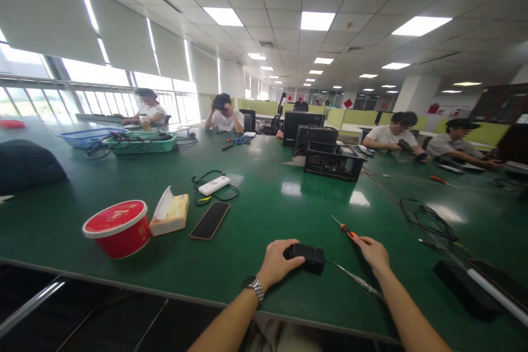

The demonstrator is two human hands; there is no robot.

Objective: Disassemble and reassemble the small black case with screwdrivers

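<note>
My left hand (281, 261), with a metal watch on its wrist, grips the left end of a small black box (310, 258) lying on the green table. Its thumb and fingers are on either side of the box. To the right, my right hand (373, 253) is closed on the orange-and-black handle of a screwdriver (348, 230), whose thin shaft points up and to the left, away from me. A pair of metal tweezers (358, 277) rests on the table between the box and my right forearm.
Left of my hands are a phone (210, 220), a tissue pack (170, 213), a red tub (119, 228) and a white power strip (214, 185) with cable. Black cables (427, 220) lie at right. Computer cases (333, 164) stand farther back, and several people sit around the table.
</note>
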